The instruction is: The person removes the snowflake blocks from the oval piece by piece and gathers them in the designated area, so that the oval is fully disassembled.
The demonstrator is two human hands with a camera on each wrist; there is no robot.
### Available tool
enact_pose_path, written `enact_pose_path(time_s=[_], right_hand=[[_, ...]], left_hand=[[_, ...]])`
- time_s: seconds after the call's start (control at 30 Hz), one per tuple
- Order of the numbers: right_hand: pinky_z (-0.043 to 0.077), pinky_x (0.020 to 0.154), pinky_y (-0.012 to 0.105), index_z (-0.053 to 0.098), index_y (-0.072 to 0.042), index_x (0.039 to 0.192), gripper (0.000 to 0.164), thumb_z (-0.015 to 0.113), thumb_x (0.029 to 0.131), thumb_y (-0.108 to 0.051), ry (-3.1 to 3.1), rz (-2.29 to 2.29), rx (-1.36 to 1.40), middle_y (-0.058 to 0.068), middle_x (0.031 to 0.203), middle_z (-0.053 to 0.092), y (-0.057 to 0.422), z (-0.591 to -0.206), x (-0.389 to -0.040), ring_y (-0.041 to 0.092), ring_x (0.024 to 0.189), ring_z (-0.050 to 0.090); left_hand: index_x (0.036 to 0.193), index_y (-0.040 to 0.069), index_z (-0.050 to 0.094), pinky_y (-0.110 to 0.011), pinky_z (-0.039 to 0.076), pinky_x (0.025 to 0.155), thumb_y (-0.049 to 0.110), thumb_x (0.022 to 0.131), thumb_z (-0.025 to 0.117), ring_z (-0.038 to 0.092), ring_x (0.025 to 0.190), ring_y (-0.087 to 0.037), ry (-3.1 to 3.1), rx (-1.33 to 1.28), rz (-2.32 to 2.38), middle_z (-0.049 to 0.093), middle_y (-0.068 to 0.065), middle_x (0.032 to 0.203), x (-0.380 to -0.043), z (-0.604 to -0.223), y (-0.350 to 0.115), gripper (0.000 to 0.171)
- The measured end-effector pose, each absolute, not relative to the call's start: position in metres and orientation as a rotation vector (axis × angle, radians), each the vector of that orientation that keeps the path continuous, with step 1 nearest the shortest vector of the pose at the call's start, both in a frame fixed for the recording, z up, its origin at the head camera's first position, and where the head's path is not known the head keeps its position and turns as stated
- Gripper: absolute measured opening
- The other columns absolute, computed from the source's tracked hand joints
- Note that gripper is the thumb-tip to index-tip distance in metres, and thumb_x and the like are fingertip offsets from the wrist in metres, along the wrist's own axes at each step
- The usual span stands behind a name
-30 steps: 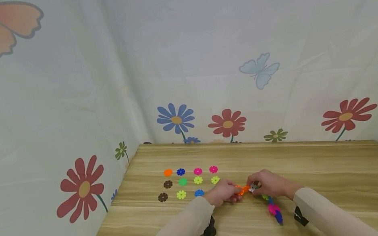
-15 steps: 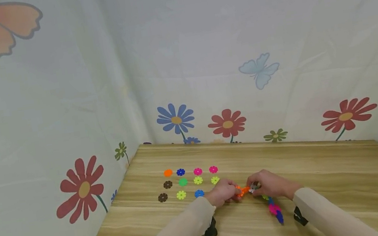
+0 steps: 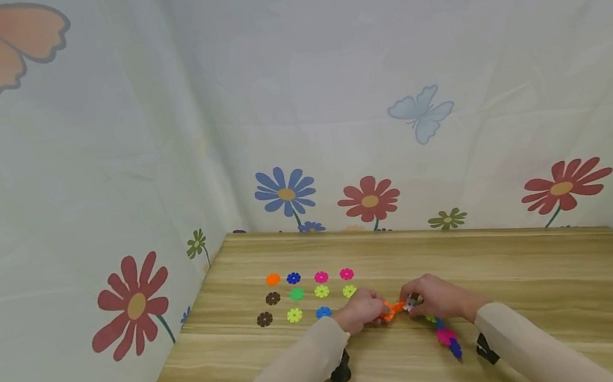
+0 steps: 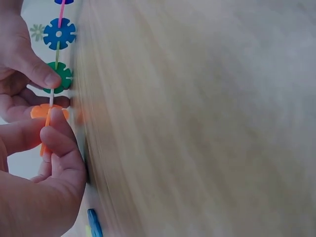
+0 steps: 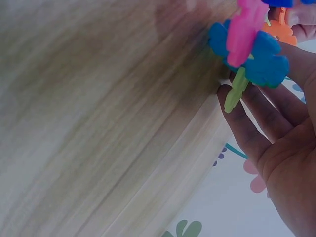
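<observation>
Between my two hands runs a chain of slotted plastic flower discs, joined edge to edge. My left hand [image 3: 364, 309] pinches an orange flower disc [image 4: 43, 144] between thumb and fingers, and it meets another orange disc [image 4: 38, 111] in the chain. My right hand [image 3: 438, 297] grips the chain near a white disc [image 4: 51, 98] and a green disc [image 4: 63, 79], its thumb on the green one. Past the right hand, yellow-green [image 5: 236, 91], blue [image 5: 269, 61], pink [image 5: 244, 34] and dark blue [image 3: 455, 348] discs trail toward me. Fingers partly hide the orange joint.
Loose flower discs lie in rows on the wooden table [image 3: 221, 375] left of my hands, among them a brown disc [image 3: 264, 319], a green disc [image 3: 297, 294] and a blue disc [image 3: 323, 312] beside my left wrist. A flower-printed curtain [image 3: 291, 87] stands behind the table.
The orange disc at my left fingers has turned slightly. The chain's dark blue end has swung a little to the right. Both hands stay nearly in place, and the loose discs lie as before.
</observation>
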State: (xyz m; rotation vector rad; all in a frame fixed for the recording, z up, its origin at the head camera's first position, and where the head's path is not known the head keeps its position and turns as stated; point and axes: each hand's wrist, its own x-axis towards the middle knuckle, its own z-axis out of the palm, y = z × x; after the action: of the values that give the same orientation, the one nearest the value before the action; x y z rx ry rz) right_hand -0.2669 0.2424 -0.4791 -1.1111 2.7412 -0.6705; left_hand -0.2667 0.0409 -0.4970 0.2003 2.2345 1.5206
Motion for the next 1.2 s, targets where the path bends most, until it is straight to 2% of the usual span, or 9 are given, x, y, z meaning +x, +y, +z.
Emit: enact_pose_path(time_s=[0.2, 0.5, 0.73, 1.2], right_hand=[[0.051, 0.073, 0.032, 0.067, -0.012, 0.096, 0.015, 0.073, 0.083, -0.009, 2.754, -0.667, -1.094, -0.008, 0.090, 0.065, 0.243, -0.480, -0.267, 0.010, 0.082, 0.060], [0.051, 0.071, 0.031, 0.066, -0.010, 0.097, 0.015, 0.071, 0.083, -0.007, 2.779, -0.651, -1.076, -0.005, 0.090, 0.065, 0.241, -0.475, -0.264, 0.013, 0.081, 0.060], [0.049, 0.069, 0.027, 0.066, -0.013, 0.101, 0.017, 0.071, 0.085, -0.013, 2.792, -0.598, -1.003, -0.008, 0.092, 0.064, 0.239, -0.475, -0.264, 0.007, 0.079, 0.057], [0.051, 0.072, 0.031, 0.065, -0.012, 0.096, 0.013, 0.071, 0.085, -0.011, 2.799, -0.629, -1.077, -0.007, 0.090, 0.064, 0.239, -0.478, -0.264, 0.012, 0.082, 0.060]], left_hand=[[0.087, 0.000, 0.061, -0.021, 0.042, 0.052, -0.003, 0.083, 0.063, 0.051, 0.057, -0.012, 2.230, 0.222, 1.537, 0.061, -0.005, 0.071, -0.265, -0.497, 0.036, 0.005], [0.090, 0.003, 0.064, -0.026, 0.049, 0.057, 0.005, 0.083, 0.069, 0.058, 0.063, -0.014, 2.293, 0.382, 1.493, 0.064, -0.003, 0.076, -0.265, -0.490, 0.021, 0.009], [0.091, 0.006, 0.063, -0.029, 0.050, 0.062, 0.013, 0.082, 0.073, 0.059, 0.066, -0.015, 2.325, 0.494, 1.410, 0.065, -0.002, 0.076, -0.265, -0.482, -0.007, 0.014], [0.094, 0.008, 0.065, -0.027, 0.047, 0.061, 0.015, 0.083, 0.074, 0.057, 0.069, -0.012, 2.445, 0.692, 1.232, 0.063, 0.002, 0.077, -0.270, -0.484, -0.059, 0.016]])
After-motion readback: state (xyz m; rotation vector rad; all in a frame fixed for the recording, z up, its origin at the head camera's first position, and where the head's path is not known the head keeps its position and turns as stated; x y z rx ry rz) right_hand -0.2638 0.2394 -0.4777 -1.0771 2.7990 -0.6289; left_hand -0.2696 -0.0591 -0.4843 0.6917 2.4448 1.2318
